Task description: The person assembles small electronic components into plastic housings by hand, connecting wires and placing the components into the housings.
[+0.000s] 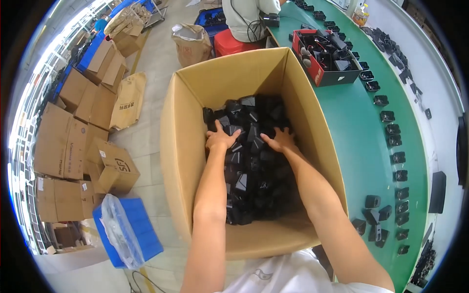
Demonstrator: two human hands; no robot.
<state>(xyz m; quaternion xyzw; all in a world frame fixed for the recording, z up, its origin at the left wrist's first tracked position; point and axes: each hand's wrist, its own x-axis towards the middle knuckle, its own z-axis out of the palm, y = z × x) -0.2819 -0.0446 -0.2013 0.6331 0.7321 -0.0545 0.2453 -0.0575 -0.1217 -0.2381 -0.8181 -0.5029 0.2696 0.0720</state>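
Observation:
A tall open cardboard box [185, 161] stands right in front of me, and both my arms reach down into it. Many small black plastic housings [241, 181] lie heaped loosely inside. My left hand [221, 138] rests on the heap toward the box's left wall, its fingers spread over the pieces. Across from it, my right hand [282, 140] touches the heap with thumb and fingers apart; some of its fingertips are hidden in shadow among the dark parts. Neither hand has a piece clasped in it.
To the right runs a green workbench [351, 161] with a row of black housings and a red-and-black carton [337, 80] of parts. A person [246, 22] sits beyond the box by a red stool [229, 44]. Cardboard cartons [61, 141] and a blue crate [141, 227] stand at left.

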